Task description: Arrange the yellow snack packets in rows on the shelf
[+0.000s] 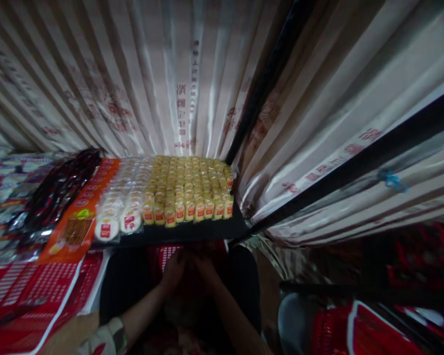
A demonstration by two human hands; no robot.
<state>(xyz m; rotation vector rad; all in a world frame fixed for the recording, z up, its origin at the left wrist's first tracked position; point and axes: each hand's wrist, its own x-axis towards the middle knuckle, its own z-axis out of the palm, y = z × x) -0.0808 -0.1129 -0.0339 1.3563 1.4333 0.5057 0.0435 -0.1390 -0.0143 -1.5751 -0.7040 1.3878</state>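
Observation:
Both hands are low between my knees, under the front edge of a black table, in deep shadow. My left hand is beside a red plastic basket with a lattice wall. Close to it, almost meeting it, is my right hand. The fingers of both are too dark to make out, so whether they hold anything is hidden. Above them on the table stand rows of small yellow wrapped cakes. To their left lie round white wrapped crackers.
An orange snack packet and dark shiny packets lie further left. Red baskets stand at the lower left and lower right. Pale printed curtains hang behind, with a black pole crossing on the right.

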